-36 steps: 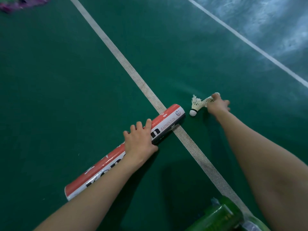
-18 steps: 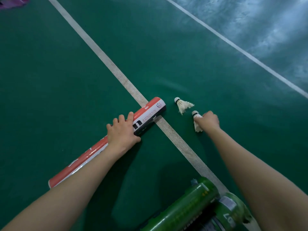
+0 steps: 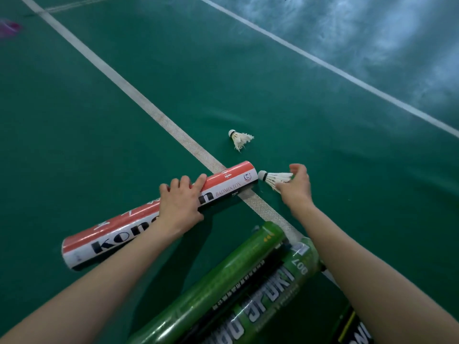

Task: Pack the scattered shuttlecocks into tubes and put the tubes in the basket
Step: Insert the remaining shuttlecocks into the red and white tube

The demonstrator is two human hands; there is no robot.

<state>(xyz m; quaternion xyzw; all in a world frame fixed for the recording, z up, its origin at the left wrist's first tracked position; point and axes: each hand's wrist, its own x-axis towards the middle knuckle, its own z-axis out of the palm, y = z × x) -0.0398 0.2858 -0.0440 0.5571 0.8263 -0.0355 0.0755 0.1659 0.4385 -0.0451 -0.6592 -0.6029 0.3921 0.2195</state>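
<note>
A red and white tube [image 3: 104, 240] lies on the green court floor, its far end across a white line. My left hand [image 3: 180, 202] grips it near the middle. My right hand [image 3: 296, 184] pinches the feathers of a white shuttlecock [image 3: 273, 178], whose cork tip sits right at the tube's far end. A second shuttlecock [image 3: 239, 139] lies loose on the floor a little beyond. Two green tubes [image 3: 223, 289] lie side by side at the bottom, between my arms.
White court lines [image 3: 119, 81] cross the green floor diagonally. A blurred pink object [image 3: 8, 28] lies at the far left edge. A dark tube with yellow stripes [image 3: 352, 328] shows at the bottom right, under my right arm.
My right hand has brought one shuttlecock from the floor to the tube's far end, cork first. The other shuttlecock stays on the floor. The view has pulled back, showing more of the green tubes.
</note>
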